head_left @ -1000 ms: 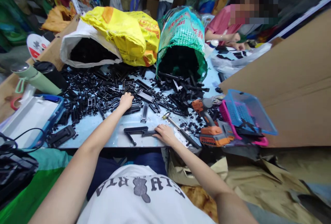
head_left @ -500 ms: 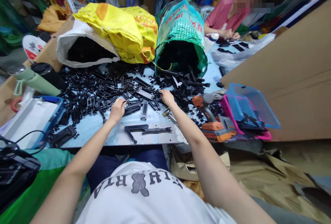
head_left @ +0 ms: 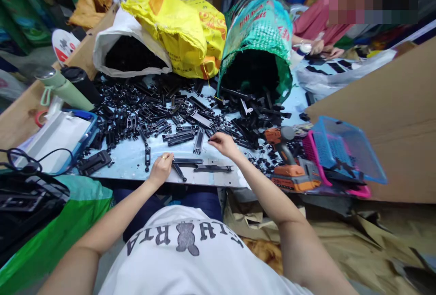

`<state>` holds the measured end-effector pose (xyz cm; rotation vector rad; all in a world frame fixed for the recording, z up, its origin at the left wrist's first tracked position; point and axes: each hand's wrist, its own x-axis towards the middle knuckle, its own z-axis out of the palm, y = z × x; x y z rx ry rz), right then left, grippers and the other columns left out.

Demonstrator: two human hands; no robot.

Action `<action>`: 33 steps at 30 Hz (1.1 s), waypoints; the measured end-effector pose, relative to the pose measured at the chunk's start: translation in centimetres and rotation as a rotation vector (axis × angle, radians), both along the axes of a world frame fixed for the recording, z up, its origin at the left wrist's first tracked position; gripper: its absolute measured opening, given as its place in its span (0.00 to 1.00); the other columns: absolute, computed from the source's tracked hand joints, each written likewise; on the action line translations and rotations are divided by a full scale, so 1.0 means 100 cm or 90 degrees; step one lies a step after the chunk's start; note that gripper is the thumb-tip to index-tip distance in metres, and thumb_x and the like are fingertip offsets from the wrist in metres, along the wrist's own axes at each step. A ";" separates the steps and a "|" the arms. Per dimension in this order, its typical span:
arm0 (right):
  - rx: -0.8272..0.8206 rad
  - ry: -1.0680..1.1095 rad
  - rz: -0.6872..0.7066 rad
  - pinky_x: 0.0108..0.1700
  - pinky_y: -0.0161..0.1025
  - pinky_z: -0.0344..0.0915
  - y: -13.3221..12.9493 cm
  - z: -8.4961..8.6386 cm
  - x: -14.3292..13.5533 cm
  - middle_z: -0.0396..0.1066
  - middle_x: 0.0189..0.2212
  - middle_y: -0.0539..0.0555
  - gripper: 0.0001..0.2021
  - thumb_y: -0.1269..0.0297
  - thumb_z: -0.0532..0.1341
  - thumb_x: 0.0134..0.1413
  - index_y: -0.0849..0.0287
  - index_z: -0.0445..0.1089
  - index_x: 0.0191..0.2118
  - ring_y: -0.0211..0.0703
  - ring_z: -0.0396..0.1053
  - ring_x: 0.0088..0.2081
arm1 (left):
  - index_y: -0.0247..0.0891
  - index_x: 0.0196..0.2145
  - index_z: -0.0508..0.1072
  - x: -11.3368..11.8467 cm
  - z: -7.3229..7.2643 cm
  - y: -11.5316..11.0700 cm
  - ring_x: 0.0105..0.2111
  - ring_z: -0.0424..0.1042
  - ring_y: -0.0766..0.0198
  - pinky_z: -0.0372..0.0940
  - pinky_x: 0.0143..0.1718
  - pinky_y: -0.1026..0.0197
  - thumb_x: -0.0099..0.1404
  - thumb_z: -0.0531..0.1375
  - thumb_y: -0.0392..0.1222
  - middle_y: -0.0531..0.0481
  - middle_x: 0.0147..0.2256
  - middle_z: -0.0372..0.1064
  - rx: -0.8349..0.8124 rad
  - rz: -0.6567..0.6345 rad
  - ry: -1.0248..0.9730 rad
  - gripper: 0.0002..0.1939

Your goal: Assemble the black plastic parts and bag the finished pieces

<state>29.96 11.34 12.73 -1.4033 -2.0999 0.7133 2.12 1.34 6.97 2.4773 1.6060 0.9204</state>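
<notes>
My left hand (head_left: 161,170) is closed in a pinch at the left end of a flat black bar (head_left: 189,161). What its fingertips hold is hidden. A short black link (head_left: 179,172) angles down from that same end. Just right of the bar lies a long black strip with a forked tip (head_left: 214,168). My right hand (head_left: 224,144) hovers above the table, fingers pinched; a tiny dark thing shows at the tips, too small to name. Nearest to it is a pronged black piece (head_left: 199,141), with a ribbed black part (head_left: 178,137) further left.
Loose black parts (head_left: 146,108) cover the table's back, below a white sack (head_left: 102,61), a yellow sack (head_left: 170,22) and a green woven sack (head_left: 255,31). An orange cordless drill (head_left: 289,170) and a blue basket (head_left: 350,149) stand right. Another person's hands (head_left: 327,50) work at back right.
Both hands have come back toward the table's front edge. The left has reached the end of the black bar, and the right has left the parts pile. The view has shifted slightly.
</notes>
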 end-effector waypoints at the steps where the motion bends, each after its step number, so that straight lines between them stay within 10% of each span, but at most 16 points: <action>1: -0.044 0.010 0.027 0.33 0.34 0.64 -0.010 0.000 -0.004 0.71 0.28 0.52 0.05 0.65 0.63 0.47 0.61 0.70 0.30 0.39 0.69 0.29 | 0.35 0.45 0.68 0.000 -0.001 -0.001 0.36 0.69 0.59 0.66 0.38 0.57 0.67 0.46 0.33 0.42 0.35 0.68 0.030 -0.032 0.033 0.14; 5: -0.148 -0.034 0.092 0.32 0.32 0.63 -0.033 0.000 -0.013 0.73 0.26 0.53 0.03 0.68 0.63 0.47 0.62 0.72 0.30 0.39 0.70 0.28 | 0.33 0.43 0.69 0.001 -0.002 -0.001 0.35 0.69 0.59 0.66 0.38 0.56 0.66 0.46 0.31 0.43 0.32 0.69 0.096 -0.115 0.086 0.14; 17: -0.006 -0.421 0.237 0.35 0.33 0.61 -0.045 0.010 -0.038 0.73 0.33 0.59 0.07 0.75 0.57 0.52 0.64 0.73 0.33 0.43 0.71 0.33 | 0.37 0.44 0.70 0.005 0.001 -0.007 0.43 0.69 0.56 0.61 0.43 0.53 0.66 0.50 0.36 0.43 0.39 0.72 0.087 -0.014 0.061 0.12; 26: 0.225 -0.234 0.225 0.43 0.39 0.64 -0.075 -0.051 0.000 0.68 0.45 0.63 0.20 0.58 0.53 0.60 0.64 0.61 0.55 0.45 0.67 0.45 | 0.34 0.50 0.63 0.080 0.009 0.007 0.47 0.63 0.51 0.57 0.46 0.51 0.61 0.57 0.50 0.38 0.46 0.65 -0.172 -0.139 0.141 0.24; 33: 0.285 -0.277 0.237 0.33 0.38 0.64 -0.073 -0.084 0.017 0.68 0.29 0.56 0.24 0.54 0.52 0.60 0.63 0.58 0.57 0.43 0.65 0.32 | 0.37 0.46 0.63 0.083 0.002 0.017 0.45 0.62 0.52 0.55 0.44 0.53 0.58 0.59 0.52 0.41 0.43 0.65 -0.254 -0.107 0.120 0.23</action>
